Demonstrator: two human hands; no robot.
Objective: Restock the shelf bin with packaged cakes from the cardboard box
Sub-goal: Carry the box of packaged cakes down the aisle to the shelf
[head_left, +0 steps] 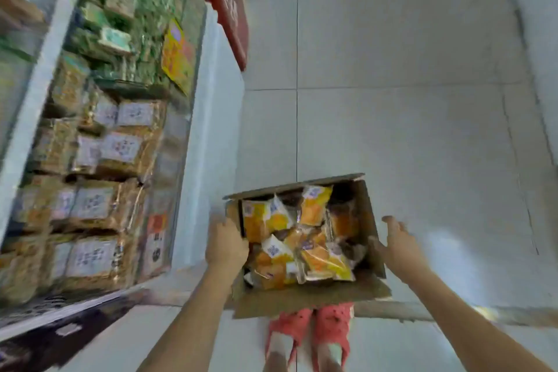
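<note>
Grey floor tiles (407,100) fill the right and middle of the view, crossed by thin grout lines, and on the far left a shelf (208,118) with a pale edge rises, blurred by motion. Its upper bin holds green packets (120,9), with a yellow tag (176,54) on the front. Lower down sit brown wrapped packs (99,166) with white labels, stacked tight in rows. A red sign (226,0) juts out above the shelf.

Moving right, the left hand (226,243) comes in, arm stretched forward from the bottom of the frame. Its fingers are curled over the left wall of the cardboard box (305,296), gripping that edge.

The box itself sits low in the middle, just right of the shelf, flaps open, tilted a little. Inside it lies a loose jumble of packaged cakes (305,238), shiny yellow and orange wrappers with white label patches, some with dark brown showing through clear film.

Below the box, a pair of pink perforated clogs (314,329) stands on the floor.

Then the right hand (398,246), arm also extended, sits at the box's right wall. Its fingers are spread and loose, holding nothing; whether the palm touches the cardboard is unclear.
</note>
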